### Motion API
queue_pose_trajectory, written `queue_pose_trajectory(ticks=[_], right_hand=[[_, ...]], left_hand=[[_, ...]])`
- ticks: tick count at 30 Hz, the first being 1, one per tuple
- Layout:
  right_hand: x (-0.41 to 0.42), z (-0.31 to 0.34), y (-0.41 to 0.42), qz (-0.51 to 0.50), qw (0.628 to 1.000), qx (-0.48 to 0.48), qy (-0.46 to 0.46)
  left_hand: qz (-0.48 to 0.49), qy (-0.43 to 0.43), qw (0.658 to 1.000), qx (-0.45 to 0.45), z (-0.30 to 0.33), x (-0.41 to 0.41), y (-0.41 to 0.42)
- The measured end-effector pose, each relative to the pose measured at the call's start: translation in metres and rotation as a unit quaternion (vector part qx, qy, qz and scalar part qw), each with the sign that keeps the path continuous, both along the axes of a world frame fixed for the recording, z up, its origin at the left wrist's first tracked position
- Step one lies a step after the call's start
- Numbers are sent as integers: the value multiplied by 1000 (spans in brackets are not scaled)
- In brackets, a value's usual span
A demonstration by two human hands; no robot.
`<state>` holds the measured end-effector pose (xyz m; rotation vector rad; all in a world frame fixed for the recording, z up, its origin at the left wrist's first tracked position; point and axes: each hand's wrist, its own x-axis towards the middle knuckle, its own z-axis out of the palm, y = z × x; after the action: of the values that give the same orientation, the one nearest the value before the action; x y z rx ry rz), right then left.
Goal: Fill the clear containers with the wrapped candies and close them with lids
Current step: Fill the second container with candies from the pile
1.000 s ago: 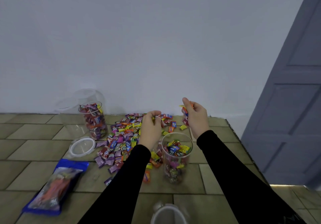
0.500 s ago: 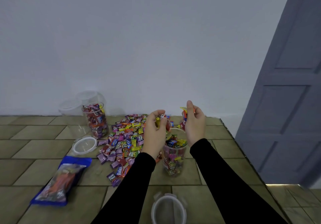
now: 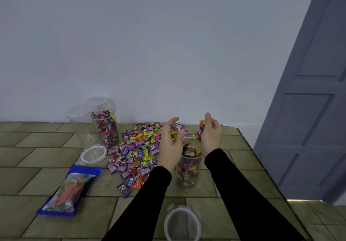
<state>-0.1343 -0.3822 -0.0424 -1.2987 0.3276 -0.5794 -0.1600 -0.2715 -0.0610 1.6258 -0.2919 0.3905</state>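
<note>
A clear container (image 3: 189,171), partly filled with wrapped candies, stands on the tiled surface between my arms. My left hand (image 3: 171,139) hovers over its left rim, fingers curled around a few candies. My right hand (image 3: 210,135) is above its right rim, also holding several candies. A loose pile of wrapped candies (image 3: 138,152) is spread out to the left of the container. A second container full of candies (image 3: 105,127) stands at the back left. One clear lid (image 3: 93,154) lies beside it and another lid (image 3: 182,224) lies near the bottom edge.
Two empty clear containers (image 3: 82,121) stand behind the full one by the white wall. A blue candy bag (image 3: 70,190) lies at the front left. The surface ends at an edge on the right (image 3: 262,167), with a grey door (image 3: 309,91) beyond it.
Both hands came down and closer together over the near container, each still holding candies. The view has shifted slightly.
</note>
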Motion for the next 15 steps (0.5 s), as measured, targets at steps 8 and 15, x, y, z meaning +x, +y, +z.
queue_pose_trajectory(ticks=[8,15], right_hand=[[-6,4,1,15,1000,18,-1],[-7,4,3,-1,1000,-1,-8]], left_hand=[[9,-77,987,139,0,-7,-1],[-67,-1,997,-32,2,-14,-1]])
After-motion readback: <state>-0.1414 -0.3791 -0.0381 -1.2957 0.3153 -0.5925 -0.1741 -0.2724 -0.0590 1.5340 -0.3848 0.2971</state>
